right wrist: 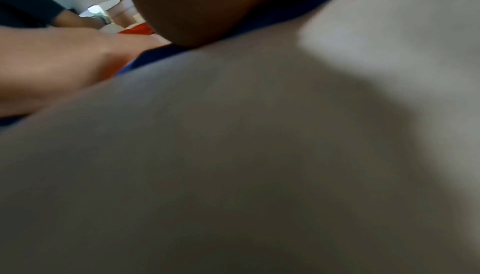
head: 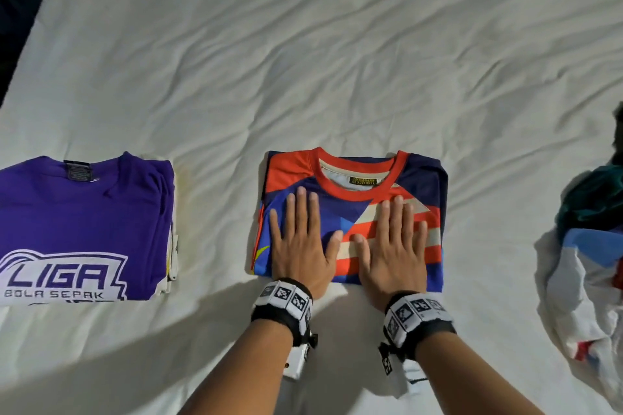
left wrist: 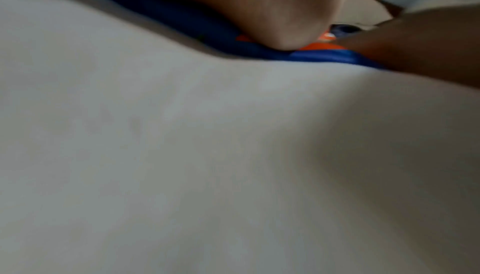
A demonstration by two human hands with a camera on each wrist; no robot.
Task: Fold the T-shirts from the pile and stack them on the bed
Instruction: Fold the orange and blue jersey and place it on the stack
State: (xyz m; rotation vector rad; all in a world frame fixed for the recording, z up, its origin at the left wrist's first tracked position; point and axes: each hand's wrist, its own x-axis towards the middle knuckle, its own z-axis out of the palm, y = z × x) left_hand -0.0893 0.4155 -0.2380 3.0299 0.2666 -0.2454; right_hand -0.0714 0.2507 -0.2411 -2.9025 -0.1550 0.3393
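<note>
A folded red, blue and striped T-shirt (head: 421, 178) lies on the white bed (head: 303, 61) in front of me, collar away from me. My left hand (head: 300, 232) lies flat on its left half, fingers straight. My right hand (head: 392, 239) presses flat on its right half the same way. At the left lies a folded purple T-shirt (head: 84, 219) with white "LIGA" print, on top of another folded white garment. Both wrist views are blurred; they show white sheet (left wrist: 207, 155), the shirt's blue edge (left wrist: 324, 57) (right wrist: 161, 56) and the heels of my hands.
A loose pile of unfolded shirts (head: 590, 246), teal, light blue and white, sits at the right edge. Dark objects (head: 17, 10) lie beyond the bed's far left corner. Wrinkled white sheet stretches beyond the shirts.
</note>
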